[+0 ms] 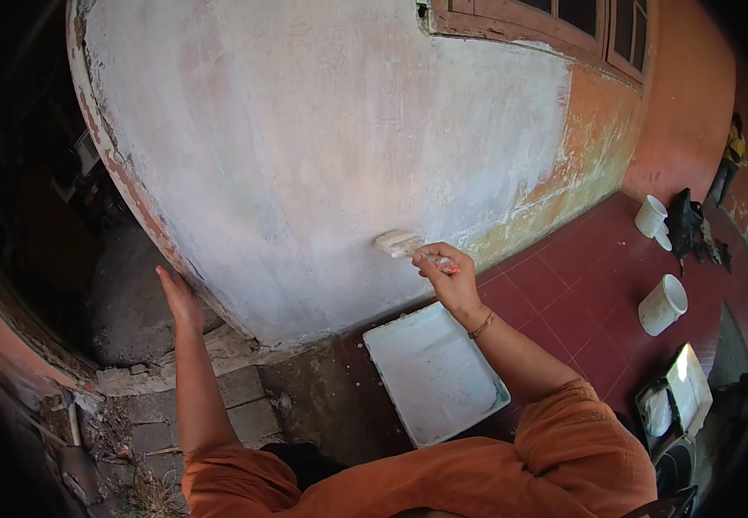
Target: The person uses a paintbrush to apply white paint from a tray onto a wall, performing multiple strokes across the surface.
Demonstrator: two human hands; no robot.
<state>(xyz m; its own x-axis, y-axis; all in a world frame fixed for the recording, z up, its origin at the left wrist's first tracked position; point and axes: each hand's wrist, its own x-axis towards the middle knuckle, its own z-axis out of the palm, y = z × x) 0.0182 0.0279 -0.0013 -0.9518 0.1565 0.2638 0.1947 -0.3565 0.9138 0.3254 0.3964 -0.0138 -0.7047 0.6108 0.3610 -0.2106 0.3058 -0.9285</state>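
My right hand grips the handle of a flat paintbrush. The pale, paint-caked bristles are at the lower part of a wall coated in patchy white. At the wall's chipped left edge is my left hand, held flat with straight fingers and nothing in it. Whether its palm presses on the edge is hard to tell. Below my right forearm, a white paint tray lies on the floor, smeared with white paint.
Two white buckets and a black plastic bag sit on the red tiled floor. An open case stands at right. Above is a wooden window frame. A doorway opens left, beyond paving blocks. Another person is far right.
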